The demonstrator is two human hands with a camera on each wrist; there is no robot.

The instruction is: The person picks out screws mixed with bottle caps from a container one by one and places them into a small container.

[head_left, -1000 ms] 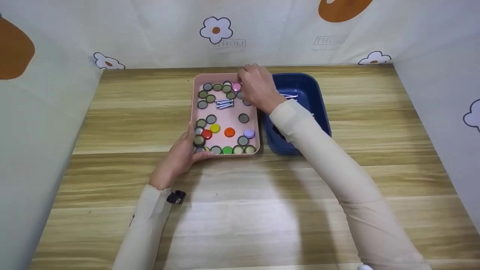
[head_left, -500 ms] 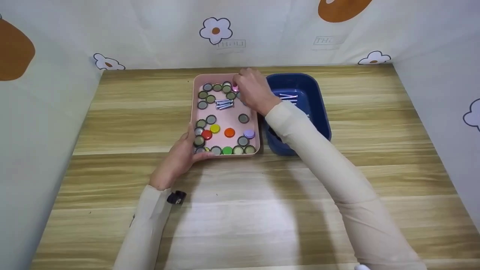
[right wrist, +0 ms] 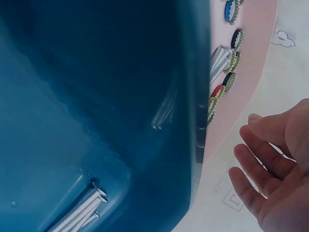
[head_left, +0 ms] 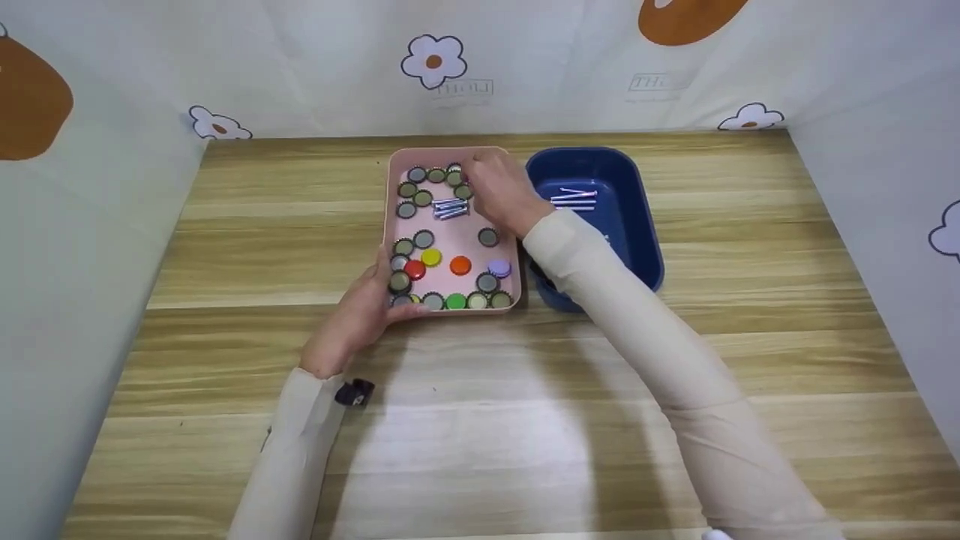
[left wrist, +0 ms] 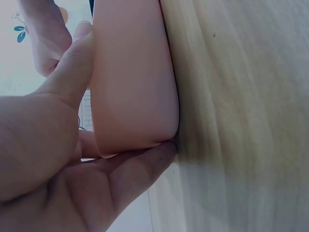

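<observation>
My left hand (head_left: 352,311) rests against the near left corner of a pink tray (head_left: 450,307), thumb along the front wall and fingers along the left side. In the left wrist view its fingers (left wrist: 140,176) lie flat on the outer wall. Bottle caps, some face down, others coloured, lie in the tray around a small bundle of silver screws (head_left: 450,208). My right hand (head_left: 499,187) hovers over the tray's far right part. Its fingers are loosely bent, thumb near the index finger (right wrist: 260,145), with nothing visible between them. Caps beneath it are hidden.
A dark blue bin (head_left: 637,225) stands just right of the tray, with several screws (head_left: 574,199) inside and my right forearm across it. An orange cap (head_left: 460,265) and a purple cap (head_left: 499,268) lie in the tray's near half. A patterned cloth wall (head_left: 337,75) rises behind.
My right hand has moved a little left and nearer over the tray, covering the pink cap seen before. More of the screws in the blue bin show. My left hand stays put.
</observation>
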